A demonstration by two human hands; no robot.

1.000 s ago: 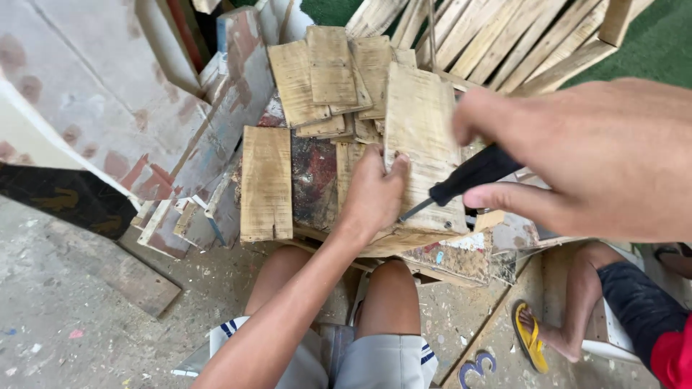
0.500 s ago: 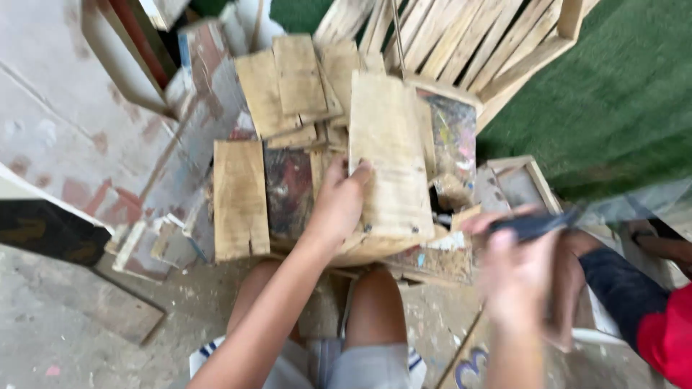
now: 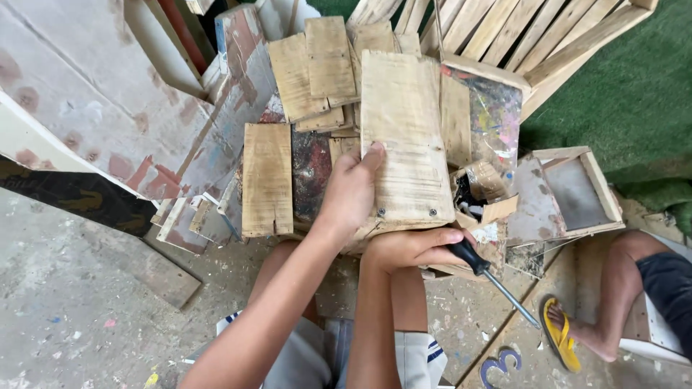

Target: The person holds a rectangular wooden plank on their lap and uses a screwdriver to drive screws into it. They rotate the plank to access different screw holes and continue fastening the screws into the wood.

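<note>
Lying on top of the heap of scrap boards: a pale wooden plank, long axis running away from the body, near end with two screw heads showing just above the knees; resting tilted against the darker painted panel on its right side. Pressing down on the plank's left edge near that lower end: left hand, fingers spread flat on the wood, grip loose rather than wrapped. Sitting directly under the plank's near edge, closer to the screws than the left: right hand, grip closed on a black-handled screwdriver; shaft pointing down and to the right, away from the plank, tip hanging over the concrete floor. Lying further out: a small open box frame to the right, slatted pallet wood beyond, green turf at the far right; another person's foot in a yellow sandal resting on the floor.
</note>
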